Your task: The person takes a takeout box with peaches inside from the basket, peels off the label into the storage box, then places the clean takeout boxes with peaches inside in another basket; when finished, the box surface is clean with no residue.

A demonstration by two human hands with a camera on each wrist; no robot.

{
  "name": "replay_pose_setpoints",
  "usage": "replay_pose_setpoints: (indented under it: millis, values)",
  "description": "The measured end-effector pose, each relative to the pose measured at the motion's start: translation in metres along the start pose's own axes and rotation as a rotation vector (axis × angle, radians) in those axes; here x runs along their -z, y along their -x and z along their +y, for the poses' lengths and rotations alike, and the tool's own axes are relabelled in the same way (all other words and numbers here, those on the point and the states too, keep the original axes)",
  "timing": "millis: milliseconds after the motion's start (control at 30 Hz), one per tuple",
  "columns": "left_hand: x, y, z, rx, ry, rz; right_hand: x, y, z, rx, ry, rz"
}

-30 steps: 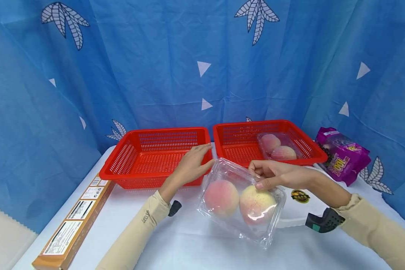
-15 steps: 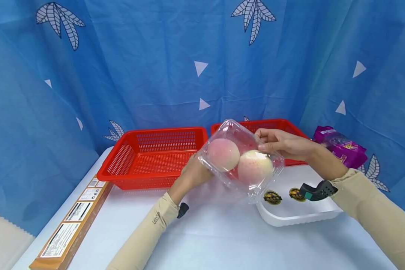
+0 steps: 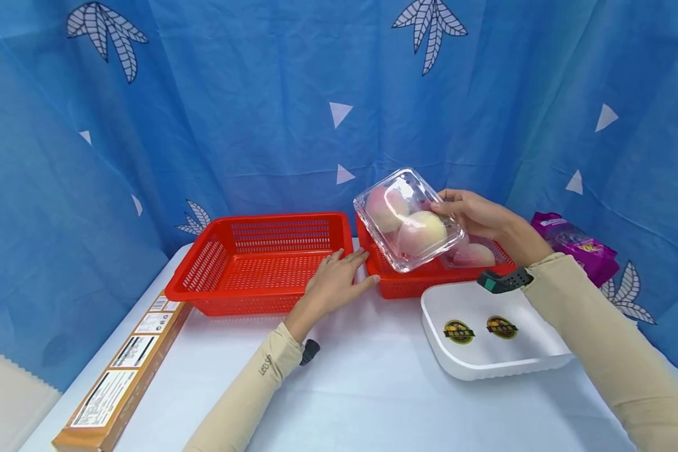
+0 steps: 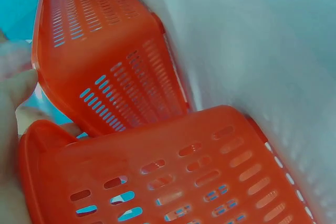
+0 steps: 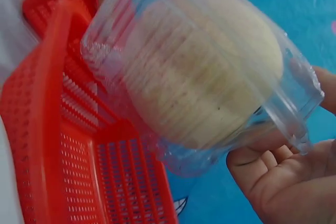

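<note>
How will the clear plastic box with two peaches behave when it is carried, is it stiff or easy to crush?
The clear plastic box looks thin-walled, so it probably flexes under the right hand gripping one end. The round peaches may roll and shift its weight while tilted. Its glossy surface seems slippery.

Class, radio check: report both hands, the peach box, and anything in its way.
Right hand grips clear peach box, tilted above right red basket. Left hand rests open between the baskets. Second peach box already inside, beneath.
</note>
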State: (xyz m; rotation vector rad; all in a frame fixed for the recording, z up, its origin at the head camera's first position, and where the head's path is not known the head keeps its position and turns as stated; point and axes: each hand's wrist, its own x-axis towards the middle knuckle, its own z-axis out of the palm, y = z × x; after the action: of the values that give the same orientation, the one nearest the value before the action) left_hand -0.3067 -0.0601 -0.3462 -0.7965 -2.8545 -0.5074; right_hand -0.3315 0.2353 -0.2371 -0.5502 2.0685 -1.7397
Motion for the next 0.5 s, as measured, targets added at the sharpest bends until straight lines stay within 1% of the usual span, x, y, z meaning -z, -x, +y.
replay_pose_setpoints:
  millis: [133,267,367,500]
  values:
    - [0.0,0.0,0.001,0.0,0.013,-0.008,0.009,-0.013,0.008,-0.024,-0.118,0.062]
    - [0.0,0.0,0.001,0.011,0.02,-0.016,0.019,-0.024,0.017,-0.044,-0.206,0.109]
    - [0.0,0.0,0.001,0.012,0.024,-0.015,0.026,-0.031,0.023,-0.082,-0.215,0.143]
    - [0.0,0.001,0.001,0.018,0.029,-0.015,0.031,-0.04,0.03,-0.175,-0.183,0.157]
